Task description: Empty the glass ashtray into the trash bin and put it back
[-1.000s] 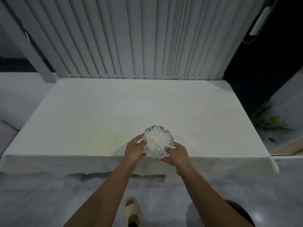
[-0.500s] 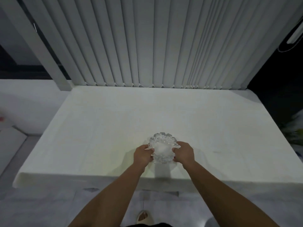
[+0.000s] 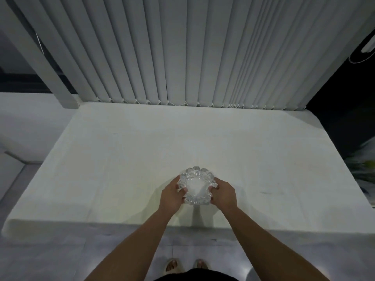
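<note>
A clear glass ashtray (image 3: 195, 187) with a scalloped rim is over the near middle of the white table (image 3: 121, 159). My left hand (image 3: 172, 196) grips its left side and my right hand (image 3: 224, 194) grips its right side. Its bowl looks white inside and I see nothing lying in it. Whether its base touches the tabletop I cannot tell; a shadow falls just below it. No trash bin is in view.
White vertical blinds (image 3: 182, 53) hang behind the table's far edge. A dark opening with a plant (image 3: 365, 165) lies to the right. A white post (image 3: 40, 57) stands at the back left. My sandalled feet (image 3: 185, 265) stand on the grey floor below the table's near edge.
Both hands have carried the ashtray from the table's near edge further in over the tabletop. I have stepped closer, and the view has shifted right to centre on the table.
</note>
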`<action>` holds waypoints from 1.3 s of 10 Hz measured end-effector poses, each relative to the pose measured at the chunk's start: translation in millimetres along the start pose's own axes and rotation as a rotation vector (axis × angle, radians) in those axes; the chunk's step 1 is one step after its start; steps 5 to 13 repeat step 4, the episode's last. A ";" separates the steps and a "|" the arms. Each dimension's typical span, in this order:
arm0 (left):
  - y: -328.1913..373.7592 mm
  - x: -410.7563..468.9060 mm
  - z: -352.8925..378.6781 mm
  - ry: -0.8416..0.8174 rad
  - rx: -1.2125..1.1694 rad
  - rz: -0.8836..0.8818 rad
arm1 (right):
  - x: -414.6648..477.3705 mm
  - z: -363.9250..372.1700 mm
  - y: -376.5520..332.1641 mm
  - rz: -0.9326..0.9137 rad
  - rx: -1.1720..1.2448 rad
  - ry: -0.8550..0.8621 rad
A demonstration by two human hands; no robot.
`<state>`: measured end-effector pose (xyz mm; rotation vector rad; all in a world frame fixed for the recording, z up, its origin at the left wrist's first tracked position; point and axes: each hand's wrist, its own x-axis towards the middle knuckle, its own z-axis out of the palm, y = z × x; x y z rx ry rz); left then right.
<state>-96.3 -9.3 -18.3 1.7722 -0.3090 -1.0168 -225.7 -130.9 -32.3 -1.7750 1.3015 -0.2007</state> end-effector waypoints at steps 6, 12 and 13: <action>13.6 0.4 -2.2 0.048 0.625 0.025 | 2.8 -21.7 -19.5 -0.018 -0.439 -0.237; 13.6 0.4 -2.2 0.048 0.625 0.025 | 2.8 -21.7 -19.5 -0.018 -0.439 -0.237; 13.6 0.4 -2.2 0.048 0.625 0.025 | 2.8 -21.7 -19.5 -0.018 -0.439 -0.237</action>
